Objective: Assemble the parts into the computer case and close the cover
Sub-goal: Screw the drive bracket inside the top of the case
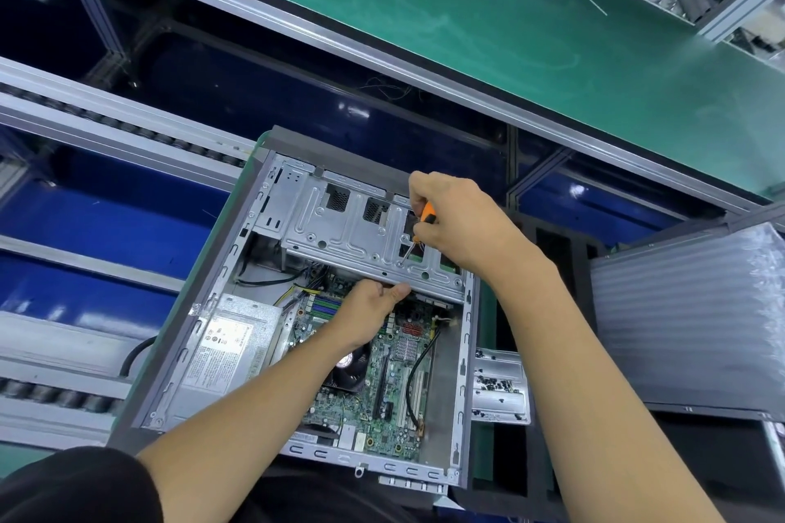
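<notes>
Computer case [463,374] lies open just below me. Over its motherboard [382,386], my left hand [369,310] pinches the near edge of the drive cage [361,234]; beyond, my right hand [458,221] grips a screwdriver [418,231], tip on the cage.

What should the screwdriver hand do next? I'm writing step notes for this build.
Probably turn the screwdriver to seat the screw: the right hand holds its tip on the drive cage, the left hand grips the cage's near edge, and the computer case is open.
</notes>
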Available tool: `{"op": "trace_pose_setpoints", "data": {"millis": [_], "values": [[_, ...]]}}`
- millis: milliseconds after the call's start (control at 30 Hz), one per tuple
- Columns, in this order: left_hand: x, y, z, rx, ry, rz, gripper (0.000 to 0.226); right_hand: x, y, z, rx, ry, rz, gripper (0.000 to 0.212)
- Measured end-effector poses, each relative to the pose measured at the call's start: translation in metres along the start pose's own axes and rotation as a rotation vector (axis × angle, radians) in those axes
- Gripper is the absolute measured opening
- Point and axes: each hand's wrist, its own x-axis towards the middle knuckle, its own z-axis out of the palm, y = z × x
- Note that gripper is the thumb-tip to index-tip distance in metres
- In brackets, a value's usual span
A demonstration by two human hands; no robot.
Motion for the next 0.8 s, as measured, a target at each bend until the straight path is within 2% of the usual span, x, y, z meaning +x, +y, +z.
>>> {"op": "trace_pose_setpoints", "data": {"millis": [300, 500, 667, 800], "values": [[-0.0017, -0.0042, -0.0004, -0.083, -0.013, -0.005, 0.063, -0.0018, 0.0030, 0.0027, -0.047, 0.027, -0.002, 0.025], [-0.0013, -0.0010, -0.0005, -0.071, -0.016, -0.010, 0.061, 0.0009, 0.0024, -0.0016, -0.108, -0.030, -0.017, 0.037], [-0.0014, -0.0004, 0.0001, -0.071, -0.012, -0.002, 0.059, 0.0003, 0.0029, 0.0001, -0.221, 0.102, 0.005, 0.026], [-0.0018, -0.0012, 0.0004, -0.091, -0.013, -0.006, 0.060, -0.0028, 0.0061, 0.0034, -0.219, 0.123, -0.015, 0.024]]}}
